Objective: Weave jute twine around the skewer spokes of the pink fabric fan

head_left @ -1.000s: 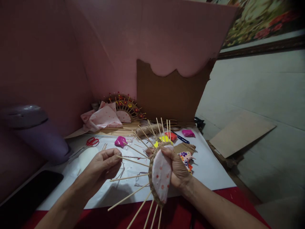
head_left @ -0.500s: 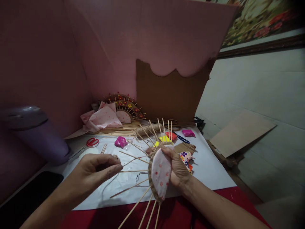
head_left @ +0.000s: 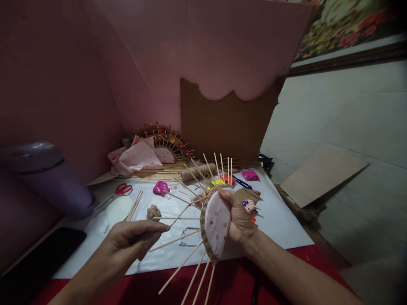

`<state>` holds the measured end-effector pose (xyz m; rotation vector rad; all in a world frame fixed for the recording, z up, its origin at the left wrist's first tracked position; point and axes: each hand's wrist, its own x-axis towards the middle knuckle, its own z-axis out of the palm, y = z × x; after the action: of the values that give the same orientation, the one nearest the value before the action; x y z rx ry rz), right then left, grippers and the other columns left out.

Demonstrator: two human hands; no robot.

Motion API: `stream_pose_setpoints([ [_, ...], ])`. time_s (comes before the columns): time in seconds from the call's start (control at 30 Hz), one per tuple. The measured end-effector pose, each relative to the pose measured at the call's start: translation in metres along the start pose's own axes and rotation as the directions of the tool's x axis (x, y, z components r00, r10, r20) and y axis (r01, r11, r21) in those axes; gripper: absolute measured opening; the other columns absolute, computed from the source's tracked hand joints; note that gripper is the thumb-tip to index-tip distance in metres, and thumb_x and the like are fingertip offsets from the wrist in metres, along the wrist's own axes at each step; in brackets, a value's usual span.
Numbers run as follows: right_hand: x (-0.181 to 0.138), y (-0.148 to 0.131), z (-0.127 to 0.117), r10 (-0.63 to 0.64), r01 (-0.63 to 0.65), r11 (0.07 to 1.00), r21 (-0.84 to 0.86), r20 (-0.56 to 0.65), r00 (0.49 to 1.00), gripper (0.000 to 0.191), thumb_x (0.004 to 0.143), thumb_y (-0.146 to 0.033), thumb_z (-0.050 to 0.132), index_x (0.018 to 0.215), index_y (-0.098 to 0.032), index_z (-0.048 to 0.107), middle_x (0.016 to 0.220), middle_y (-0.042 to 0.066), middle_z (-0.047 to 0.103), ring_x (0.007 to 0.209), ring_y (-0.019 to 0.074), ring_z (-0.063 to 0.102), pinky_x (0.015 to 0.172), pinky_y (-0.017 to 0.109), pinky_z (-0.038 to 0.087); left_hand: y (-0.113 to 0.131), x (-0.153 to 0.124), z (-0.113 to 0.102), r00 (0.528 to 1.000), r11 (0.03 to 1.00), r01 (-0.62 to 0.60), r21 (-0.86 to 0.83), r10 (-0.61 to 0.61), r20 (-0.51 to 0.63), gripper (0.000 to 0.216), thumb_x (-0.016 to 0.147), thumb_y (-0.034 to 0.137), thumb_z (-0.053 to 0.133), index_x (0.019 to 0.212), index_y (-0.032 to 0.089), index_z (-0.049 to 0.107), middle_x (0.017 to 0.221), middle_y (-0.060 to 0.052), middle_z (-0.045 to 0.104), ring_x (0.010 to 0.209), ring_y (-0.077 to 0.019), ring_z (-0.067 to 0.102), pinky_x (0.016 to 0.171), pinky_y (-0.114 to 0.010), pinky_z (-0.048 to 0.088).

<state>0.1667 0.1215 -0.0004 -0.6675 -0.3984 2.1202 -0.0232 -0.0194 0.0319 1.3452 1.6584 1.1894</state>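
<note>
My right hand (head_left: 238,217) grips a half-round craft piece (head_left: 216,223) covered in white cloth with red flowers and edged with jute twine. Thin wooden sticks (head_left: 178,243) fan out from its rim toward the left and down. My left hand (head_left: 133,239) is pinched closed, fingertips at the free end of one stick, seemingly on a thin strand of twine that I cannot make out clearly. A small ball of jute twine (head_left: 154,212) lies on the white sheet just beyond my left hand.
The white sheet (head_left: 280,228) covers a red table. On it lie red scissors (head_left: 122,189), pink clay packets (head_left: 161,187), a twine spool (head_left: 199,171), a finished stick fan (head_left: 167,144) and pink cloth (head_left: 136,159). A purple container (head_left: 47,173) stands left; cardboard (head_left: 222,123) behind.
My left hand dropped lower and nearer, staying pinched, which uncovered the small twine ball. The craft piece rose slightly in my right hand.
</note>
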Motion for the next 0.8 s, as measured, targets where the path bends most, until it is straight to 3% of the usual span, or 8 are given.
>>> stream_pose_setpoints([
  [0.1, 0.0, 0.0, 0.0, 0.003, -0.003, 1.0, -0.01, 0.003, 1.0, 0.008, 0.06, -0.017, 0.068, 0.064, -0.018, 0.061, 0.056, -0.001, 0.067, 0.048, 0.0144, 0.061, 0.052, 0.026, 0.049, -0.007, 0.005, 0.011, 0.986, 0.974, 0.163, -0.16, -0.157, 0.049, 0.023, 0.064, 0.035, 0.068, 0.076, 0.016, 0.074, 0.045, 0.002, 0.044, 0.046, -0.0091, 0.033, 0.042, -0.02, 0.028],
  [0.23, 0.002, 0.002, -0.002, 0.0, 0.0, 1.0, 0.002, 0.029, 1.0, 0.009, 0.061, -0.018, 0.067, 0.068, -0.019, 0.062, 0.059, -0.001, 0.068, 0.054, 0.0166, 0.063, 0.057, 0.029, 0.051, -0.016, 0.008, 0.031, 0.94, 0.918, 0.31, -0.246, -0.257, 0.225, 0.025, 0.066, 0.036, 0.068, 0.078, 0.014, 0.072, 0.05, 0.003, 0.046, 0.046, -0.0067, 0.03, 0.043, -0.018, 0.027],
  [0.43, 0.0, 0.002, 0.0, 0.008, -0.008, 1.0, 0.005, -0.018, 1.0, 0.008, 0.061, -0.018, 0.067, 0.067, -0.018, 0.061, 0.057, 0.0, 0.067, 0.053, 0.0148, 0.062, 0.057, 0.027, 0.05, -0.022, 0.006, 0.046, 0.936, 0.957, 0.197, -0.211, -0.12, 0.331, 0.02, 0.066, 0.035, 0.067, 0.073, 0.017, 0.073, 0.054, -0.001, 0.054, 0.049, -0.0105, 0.039, 0.043, -0.02, 0.03],
  [0.53, -0.001, 0.001, 0.002, 0.01, -0.01, 1.0, -0.015, -0.021, 1.0, 0.008, 0.061, -0.02, 0.066, 0.067, -0.018, 0.061, 0.058, 0.0, 0.067, 0.052, 0.0143, 0.061, 0.056, 0.027, 0.049, -0.022, 0.004, 0.043, 0.947, 0.973, 0.16, -0.164, -0.104, 0.303, 0.019, 0.067, 0.034, 0.067, 0.072, 0.018, 0.073, 0.054, -0.001, 0.055, 0.049, -0.0109, 0.04, 0.043, -0.02, 0.03],
  [0.7, 0.002, -0.001, 0.001, 0.007, -0.006, 0.999, -0.032, 0.037, 0.999, 0.013, 0.059, -0.022, 0.067, 0.069, -0.018, 0.061, 0.061, 0.001, 0.068, 0.058, 0.018, 0.063, 0.061, 0.032, 0.05, -0.025, -0.005, 0.034, 0.966, 0.971, 0.197, -0.132, -0.169, 0.196, 0.025, 0.069, 0.039, 0.063, 0.076, 0.017, 0.072, 0.048, 0.002, 0.049, 0.045, -0.0088, 0.035, 0.042, -0.019, 0.029],
  [0.8, 0.005, -0.003, -0.001, -0.017, 0.017, 0.999, -0.037, 0.006, 1.0, 0.011, 0.058, -0.022, 0.067, 0.066, -0.018, 0.06, 0.056, 0.0, 0.066, 0.052, 0.0159, 0.06, 0.057, 0.03, 0.049, -0.027, -0.014, 0.031, 0.984, 0.987, 0.145, -0.067, -0.137, 0.115, 0.026, 0.069, 0.041, 0.063, 0.076, 0.018, 0.073, 0.053, -0.002, 0.057, 0.051, -0.0123, 0.044, 0.047, -0.021, 0.037],
])
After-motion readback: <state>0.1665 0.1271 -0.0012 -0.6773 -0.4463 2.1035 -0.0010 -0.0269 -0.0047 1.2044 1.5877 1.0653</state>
